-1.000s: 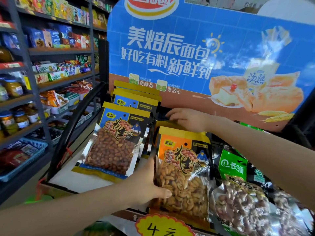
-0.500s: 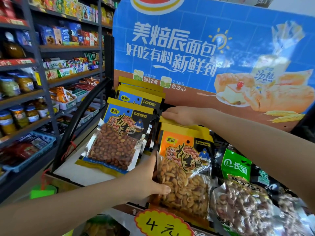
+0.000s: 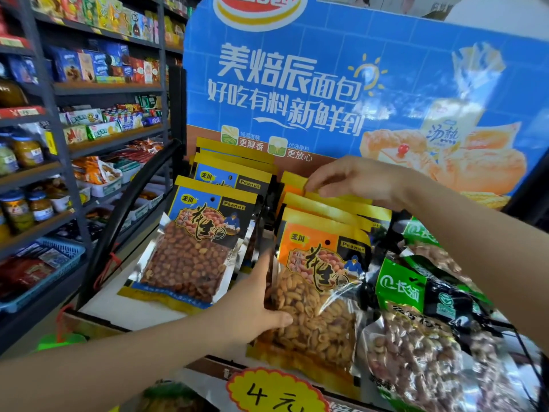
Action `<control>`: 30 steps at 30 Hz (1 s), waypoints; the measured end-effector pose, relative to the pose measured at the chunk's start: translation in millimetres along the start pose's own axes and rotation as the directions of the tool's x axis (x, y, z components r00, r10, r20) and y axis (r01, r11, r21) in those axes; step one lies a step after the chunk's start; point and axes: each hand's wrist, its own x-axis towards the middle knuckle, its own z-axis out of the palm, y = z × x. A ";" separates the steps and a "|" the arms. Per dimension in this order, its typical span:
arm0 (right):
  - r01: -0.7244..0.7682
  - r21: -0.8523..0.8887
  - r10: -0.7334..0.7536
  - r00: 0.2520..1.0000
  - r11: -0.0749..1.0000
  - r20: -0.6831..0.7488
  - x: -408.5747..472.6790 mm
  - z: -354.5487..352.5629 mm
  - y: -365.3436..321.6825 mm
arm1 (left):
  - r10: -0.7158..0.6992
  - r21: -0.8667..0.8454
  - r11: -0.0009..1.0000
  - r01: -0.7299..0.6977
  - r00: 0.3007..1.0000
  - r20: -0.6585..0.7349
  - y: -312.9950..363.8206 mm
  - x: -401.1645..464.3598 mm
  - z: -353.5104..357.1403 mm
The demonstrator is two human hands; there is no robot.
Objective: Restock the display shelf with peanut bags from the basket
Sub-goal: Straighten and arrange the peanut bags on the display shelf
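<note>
An orange-topped peanut bag stands at the front of a row of like bags on the display shelf. My left hand grips this front bag's left edge, thumb across its clear window. My right hand reaches over the row and pinches the yellow top edge of a bag further back. To the left stands a row of blue-topped peanut bags. No basket is in view.
Green-labelled nut bags crowd the shelf's right side. A yellow price tag hangs on the front edge. A blue bread poster backs the display. Grocery shelves with jars and boxes run along the left, behind a curved black bar.
My right hand has lifted off the front bag's top and moved back to the yellow edge of a rear bag. My left hand has kept its hold on the front bag.
</note>
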 end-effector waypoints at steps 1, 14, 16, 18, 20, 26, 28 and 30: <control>-0.006 0.016 0.006 1.000 1.000 0.025 -2.8 0.5 1.4 | 0.005 0.004 1.000 -0.005 1.000 -0.011 0.5 5.3 -0.5; 0.044 -0.344 -0.090 0.989 0.938 -0.120 -0.3 10.0 14.2 | 0.053 0.039 0.998 -0.048 0.988 -0.144 -5.9 21.8 0.2; 0.036 -0.219 -0.087 0.969 0.975 -0.230 -2.5 -7.0 1.3 | 0.073 0.078 0.995 -0.057 0.973 -0.221 -7.0 31.9 -6.8; 0.022 -0.191 -0.075 0.959 0.981 -0.273 0.9 -20.8 -6.8 | 0.047 0.055 0.998 -0.035 0.965 -0.256 -9.1 46.1 -13.6; -0.042 -0.279 -0.027 0.971 0.959 -0.237 6.6 -20.7 -8.1 | -0.004 0.075 0.997 0.022 0.974 -0.228 -9.3 57.8 -13.2; -0.164 -0.104 0.140 0.968 0.981 -0.206 13.1 -15.9 5.5 | 0.016 0.061 0.998 -0.005 0.983 -0.184 -5.8 66.3 -0.5; -0.184 -0.062 0.168 0.965 0.981 -0.203 10.9 -23.3 9.8 | 0.025 0.083 0.997 -0.010 0.983 -0.180 -6.6 65.7 -0.8; -0.199 -0.043 0.184 0.957 0.979 -0.222 7.8 -31.9 11.8 | 0.031 0.086 0.996 -0.016 0.983 -0.178 -7.6 65.9 0.0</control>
